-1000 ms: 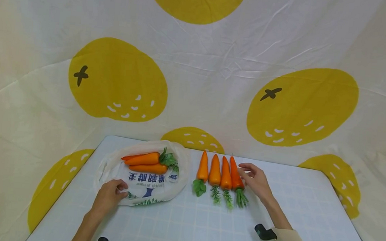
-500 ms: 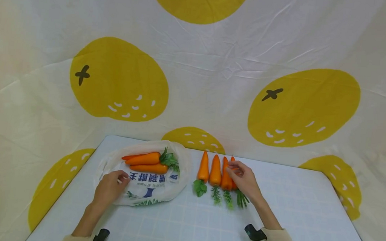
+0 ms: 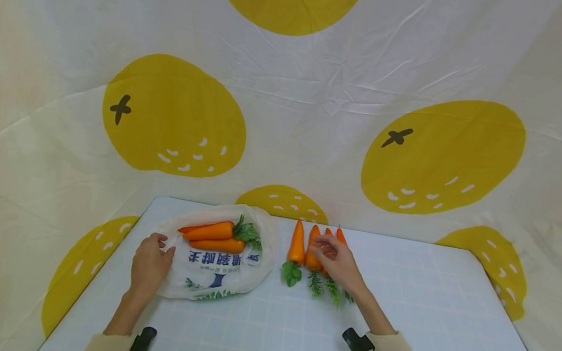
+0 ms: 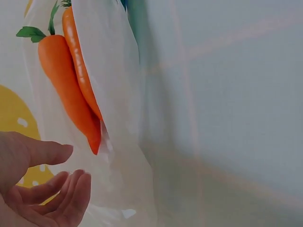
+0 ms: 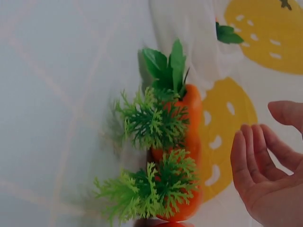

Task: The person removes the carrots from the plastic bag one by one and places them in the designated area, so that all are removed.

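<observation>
Over the second carrot (image 3: pixel 311 262) of a four-carrot row, with its fingertips apart from the carrots in the right wrist view, the right hand (image 3: pixel 337 263) is held released, its fingers loosely curved and its thumb parted from them. At the hand's twelve o'clock, the tips of the third carrot (image 3: pixel 329 233) and the fourth carrot (image 3: pixel 341 235) are left showing, their bodies mostly covered. Toward nine o'clock, just beside the second, the first carrot (image 3: pixel 297 248) is seen whole, with broad green leaves (image 3: pixel 291 274). Feathery greens (image 3: pixel 315 284) are turned toward six o'clock, and all four tips are pointed toward twelve.

Farther off at nine o'clock, a white plastic bag (image 3: pixel 267 246) is spread out, printed with dark blue characters and green leaves. By the bag's own nine o'clock edge, the left hand (image 3: pixel 149 267) is likewise released, its thumb and curved fingers spaced apart; whether the plastic is touched cannot be told. At that hand's two o'clock, overlapping carrots (image 3: pixel 216 245) are laid in the bag, tips toward nine and leafy tops (image 3: pixel 246 233) toward three.

All is set on a pale blue checked table (image 3: pixel 268 334), backed at twelve o'clock by a white cloth (image 3: pixel 305 117) printed with large yellow fruit shapes.
</observation>
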